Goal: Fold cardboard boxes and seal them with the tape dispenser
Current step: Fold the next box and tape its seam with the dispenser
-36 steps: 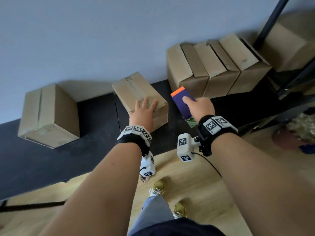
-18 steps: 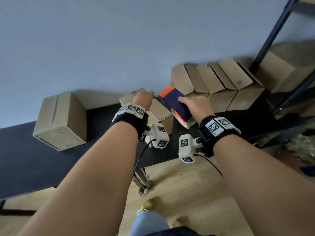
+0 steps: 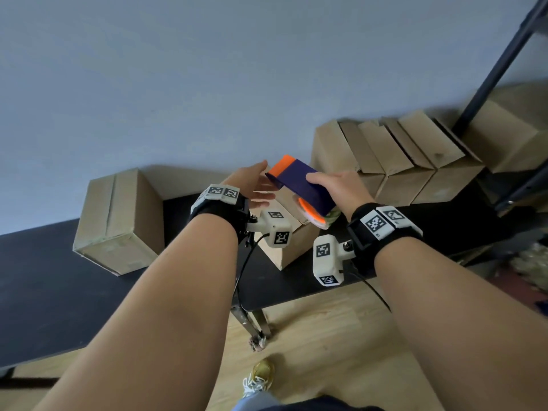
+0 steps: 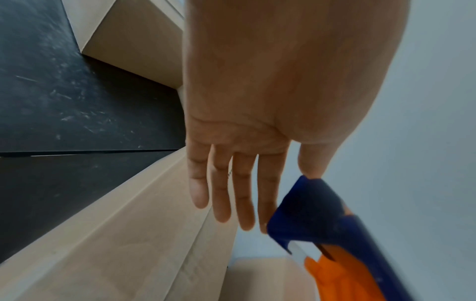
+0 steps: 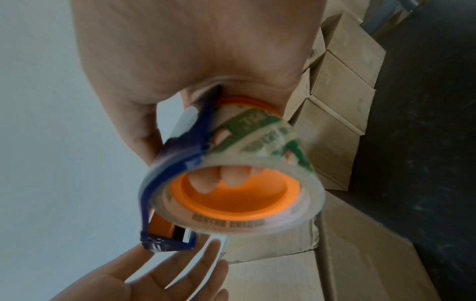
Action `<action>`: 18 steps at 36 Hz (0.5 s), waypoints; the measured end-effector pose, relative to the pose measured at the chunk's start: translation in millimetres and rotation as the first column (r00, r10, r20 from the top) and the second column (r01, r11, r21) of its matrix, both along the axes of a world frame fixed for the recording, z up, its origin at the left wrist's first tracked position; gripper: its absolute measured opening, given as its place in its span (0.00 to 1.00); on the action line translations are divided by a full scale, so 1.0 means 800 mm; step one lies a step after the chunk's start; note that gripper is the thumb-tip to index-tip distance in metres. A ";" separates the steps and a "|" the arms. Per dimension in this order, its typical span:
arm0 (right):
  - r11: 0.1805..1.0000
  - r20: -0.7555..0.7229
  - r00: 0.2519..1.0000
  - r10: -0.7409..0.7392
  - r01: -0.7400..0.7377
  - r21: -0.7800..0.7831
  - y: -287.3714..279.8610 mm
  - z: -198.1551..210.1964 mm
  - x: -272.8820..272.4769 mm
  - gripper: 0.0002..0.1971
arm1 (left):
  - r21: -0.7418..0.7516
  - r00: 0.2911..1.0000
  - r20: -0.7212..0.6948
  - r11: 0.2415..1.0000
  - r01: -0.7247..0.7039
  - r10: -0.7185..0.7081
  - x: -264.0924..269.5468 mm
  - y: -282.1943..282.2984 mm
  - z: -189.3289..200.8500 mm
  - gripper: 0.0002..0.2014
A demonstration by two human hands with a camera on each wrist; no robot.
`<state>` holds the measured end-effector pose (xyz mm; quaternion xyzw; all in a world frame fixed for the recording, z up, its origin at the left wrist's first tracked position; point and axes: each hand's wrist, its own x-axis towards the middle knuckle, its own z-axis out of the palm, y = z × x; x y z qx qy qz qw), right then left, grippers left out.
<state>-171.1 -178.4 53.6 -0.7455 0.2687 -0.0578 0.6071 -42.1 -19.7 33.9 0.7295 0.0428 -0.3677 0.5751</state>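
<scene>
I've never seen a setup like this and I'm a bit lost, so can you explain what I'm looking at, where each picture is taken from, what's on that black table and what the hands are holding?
There is no machine here: a person works with bare hands, wearing a camera on the head and one on each wrist. The wide picture comes from the head; the two close ones look along each hand.

The right hand grips a blue and orange tape dispenser, fingers pushed through the roll's orange core. The left hand is open, fingers straight, reaching toward the dispenser's front end.

On the black table stand folded cardboard boxes: one on the left, one under the hands, and a row by the wall.
</scene>
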 end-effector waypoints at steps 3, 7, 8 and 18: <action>1.000 -0.007 1.000 -0.004 0.004 0.017 0.005 0.002 0.009 0.20 | 0.048 0.999 -0.034 0.999 0.013 -0.011 0.015 0.005 -0.004 0.28; 1.000 -0.010 1.000 -0.002 0.002 0.024 0.009 0.005 0.016 0.18 | -0.049 0.998 -0.056 0.998 0.031 -0.034 0.024 0.009 -0.006 0.23; 1.000 -0.011 1.000 -0.002 0.002 0.023 0.010 0.006 0.017 0.18 | -0.068 0.998 -0.046 0.997 0.038 -0.041 0.024 0.009 -0.005 0.21; 0.997 -0.013 1.000 -0.020 0.021 0.069 0.016 0.010 0.024 0.15 | -0.102 0.994 -0.102 0.994 0.030 -0.041 0.044 0.015 -0.010 0.14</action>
